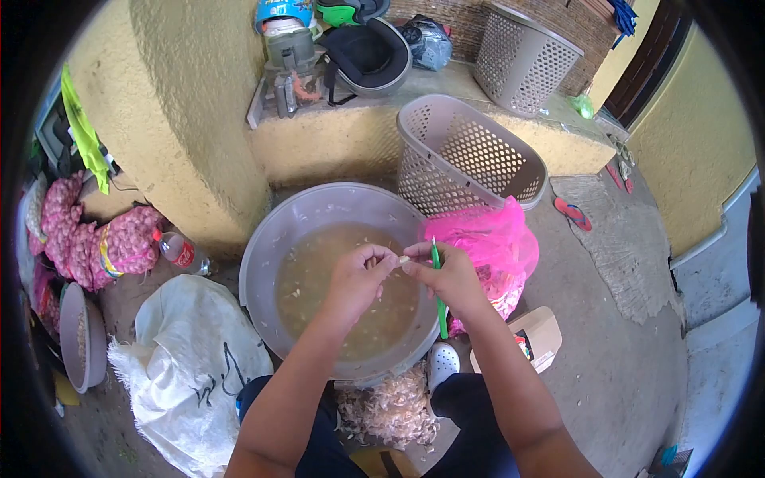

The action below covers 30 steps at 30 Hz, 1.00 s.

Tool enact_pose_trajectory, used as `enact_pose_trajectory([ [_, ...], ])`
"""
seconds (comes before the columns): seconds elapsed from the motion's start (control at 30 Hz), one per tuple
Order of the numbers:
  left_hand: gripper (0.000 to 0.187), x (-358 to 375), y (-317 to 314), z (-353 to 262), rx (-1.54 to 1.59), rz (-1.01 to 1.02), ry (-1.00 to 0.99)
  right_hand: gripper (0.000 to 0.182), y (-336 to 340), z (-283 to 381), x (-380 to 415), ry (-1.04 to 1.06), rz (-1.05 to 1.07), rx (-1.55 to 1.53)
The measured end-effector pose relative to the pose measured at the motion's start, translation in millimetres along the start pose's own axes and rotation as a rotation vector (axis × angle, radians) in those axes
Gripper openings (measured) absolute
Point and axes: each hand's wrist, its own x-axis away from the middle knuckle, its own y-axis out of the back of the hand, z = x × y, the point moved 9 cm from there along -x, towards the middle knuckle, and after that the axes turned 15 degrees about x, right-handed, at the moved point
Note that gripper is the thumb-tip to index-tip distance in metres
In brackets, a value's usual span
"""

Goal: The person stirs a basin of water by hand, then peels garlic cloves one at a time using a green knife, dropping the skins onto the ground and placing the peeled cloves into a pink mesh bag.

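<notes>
Over the tub, my left hand (362, 275) pinches a pale garlic clove (403, 260) between thumb and fingertips. My right hand (450, 279) meets it from the other side, its fingertips at the same clove. A slim green knife (442, 317) is tucked in my right hand, its narrow tip pointing up and its handle end hanging below the palm. Beneath both hands stands a wide grey tub (263, 227) of cloudy water with cloves and bits of skin in it. On the ground between my feet lies a heap of garlic peelings (390, 406).
A pink plastic bag (486, 239) sits right of the tub, before a perforated basket (470, 151). At left are a white sack (187, 358), a bottle (182, 253), net bags of garlic (127, 239) and a basin (82, 338). An open cardboard box (542, 334) lies right.
</notes>
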Motion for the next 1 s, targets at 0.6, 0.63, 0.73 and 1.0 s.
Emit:
enact_pose_trajectory([
  [0.6, 0.012, 3, -17, 31, 0.620, 0.158, 0.331, 0.025, -10, -11, -4, -0.052, 0.069, -0.402],
  [0.63, 0.012, 2, -16, 29, 0.594, 0.150, 0.309, 0.025, -10, -13, -5, -0.061, 0.065, -0.425],
  [0.73, 0.016, 2, -15, 13, 0.350, 0.116, 0.168, 0.023, -9, -20, -8, -0.095, 0.030, -0.519],
  [1.0, 0.014, 2, -3, -6, -0.086, -0.015, -0.110, 0.024, -10, -18, -4, -0.120, 0.016, -0.453],
])
